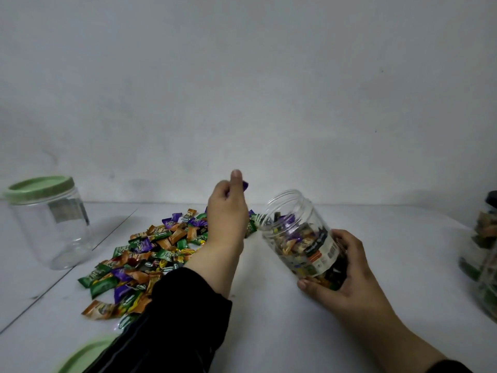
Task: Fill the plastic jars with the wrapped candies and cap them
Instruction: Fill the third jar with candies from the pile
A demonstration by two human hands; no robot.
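Observation:
A heap of wrapped candies [145,254] in green, orange and purple lies on the white table, left of centre. My left hand [227,211] is raised above the heap's far end and pinches a purple candy [245,184] between thumb and fingers. My right hand [341,275] grips a clear open jar [298,232] by its base. The jar is tilted with its mouth toward the left hand and is partly filled with candies. A green lid [83,356] lies at the bottom left edge.
An empty clear jar [51,224] with a green cap on stands at the far left. Another jar [484,254] holding candies is cut off by the right edge. A grey wall rises behind the table [269,332].

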